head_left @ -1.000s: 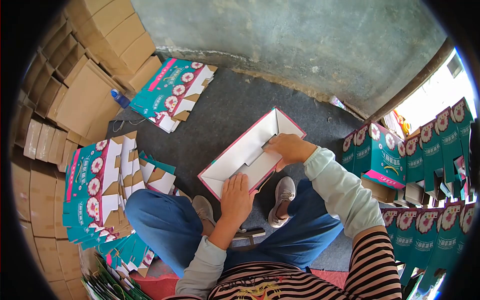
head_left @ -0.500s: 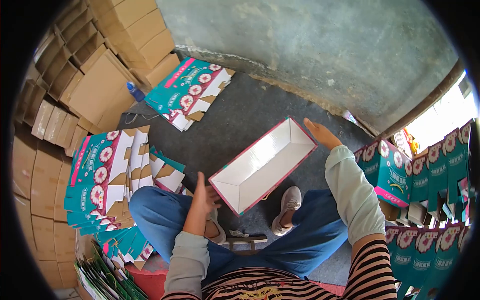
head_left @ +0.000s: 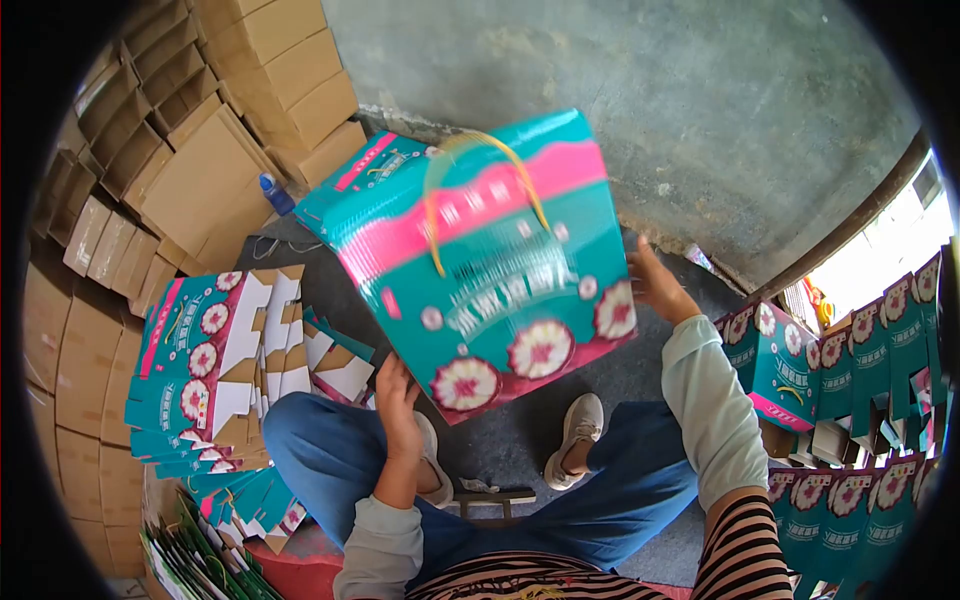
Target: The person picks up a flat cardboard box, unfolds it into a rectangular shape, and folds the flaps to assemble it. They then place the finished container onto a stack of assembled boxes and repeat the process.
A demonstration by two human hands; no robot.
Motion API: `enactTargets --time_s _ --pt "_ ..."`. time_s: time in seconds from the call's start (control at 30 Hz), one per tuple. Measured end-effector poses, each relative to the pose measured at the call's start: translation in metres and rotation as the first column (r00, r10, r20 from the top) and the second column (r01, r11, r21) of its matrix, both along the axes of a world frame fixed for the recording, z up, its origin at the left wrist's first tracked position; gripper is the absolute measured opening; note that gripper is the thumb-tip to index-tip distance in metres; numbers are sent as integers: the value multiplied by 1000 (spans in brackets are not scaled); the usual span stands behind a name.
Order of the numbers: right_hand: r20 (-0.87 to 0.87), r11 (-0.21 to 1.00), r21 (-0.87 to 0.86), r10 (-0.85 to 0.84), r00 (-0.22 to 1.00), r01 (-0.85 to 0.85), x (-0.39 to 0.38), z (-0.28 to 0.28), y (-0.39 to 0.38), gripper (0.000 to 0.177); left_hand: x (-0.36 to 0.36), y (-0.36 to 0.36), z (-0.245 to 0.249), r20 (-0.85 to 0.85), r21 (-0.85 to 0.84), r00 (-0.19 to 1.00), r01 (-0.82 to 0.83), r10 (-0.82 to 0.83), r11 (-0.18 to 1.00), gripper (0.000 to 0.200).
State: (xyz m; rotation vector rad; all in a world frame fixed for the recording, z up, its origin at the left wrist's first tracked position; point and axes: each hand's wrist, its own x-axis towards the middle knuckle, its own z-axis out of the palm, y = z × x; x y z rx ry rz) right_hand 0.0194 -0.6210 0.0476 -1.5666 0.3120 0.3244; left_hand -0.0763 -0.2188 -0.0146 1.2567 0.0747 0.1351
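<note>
A teal and pink printed gift box (head_left: 500, 285) with a yellow cord handle (head_left: 525, 180) is up in the air between my hands, tilted, one broad face toward me. Its edges are slightly blurred by motion. My left hand (head_left: 400, 415) grips its lower left edge, some fingers hidden against it. At the right side edge, my right hand (head_left: 658, 285) holds the box, with fingertips partly behind it. Below the box are my shoes (head_left: 577, 440) and bent knees.
Flattened teal cartons (head_left: 190, 370) are stacked on my left, and another stack (head_left: 370, 165) lies behind the box. Brown cardboard boxes (head_left: 85, 400) line the left side. Formed teal boxes (head_left: 785, 365) stand at right. A blue bottle (head_left: 275, 192) is near the concrete wall (head_left: 700, 120).
The box has turned from showing its white open inside to showing its printed face and handle. It has been raised toward me, and both hands have closed on its sides.
</note>
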Motion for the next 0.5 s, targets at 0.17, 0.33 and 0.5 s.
enactTargets --time_s 0.17,0.33,0.5 --pt "-60 994 -107 -8 998 1 6 -56 -10 70 -3 19 -70 -271 -103 962 -12 -16 995 62" --pt "-42 943 -103 314 949 -317 4 -99 -4 65 -10 14 -87 -287 -197 952 52 -108 979 58" --pt "-291 928 -238 215 932 -288 0 -89 3 55 -9 15 -90 -432 336 901 122 38 934 44"
